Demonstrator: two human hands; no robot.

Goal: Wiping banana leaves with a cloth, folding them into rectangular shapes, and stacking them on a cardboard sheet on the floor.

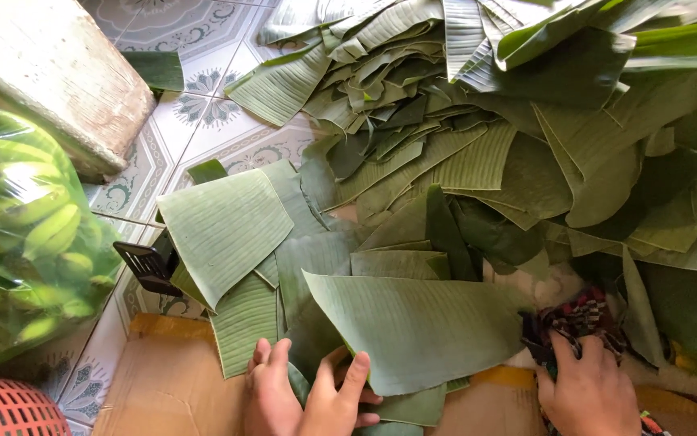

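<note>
Left hand (300, 400): fingers spread, pressing flat on the near edge of the top banana leaf piece (413, 327); it pins the leaf, closing around nothing.
Right hand (590, 387): clenched on a dark checked cloth (574, 319), bunched just right of that leaf.
Step in hand: by the look of it, wiping cut leaves one at a time (the cloth sits at the leaf's right edge).
Next move: probably calls for a steady hold on the left while the cloth sweeps along the ribs, not across.
Under the hands: brown cardboard (171, 379) on the tiled floor (203, 121).
Beyond the hands: a heap of leaves (526, 121).
Left of the hands: a bag of green bananas (25, 234), a red basket (1, 408).
</note>
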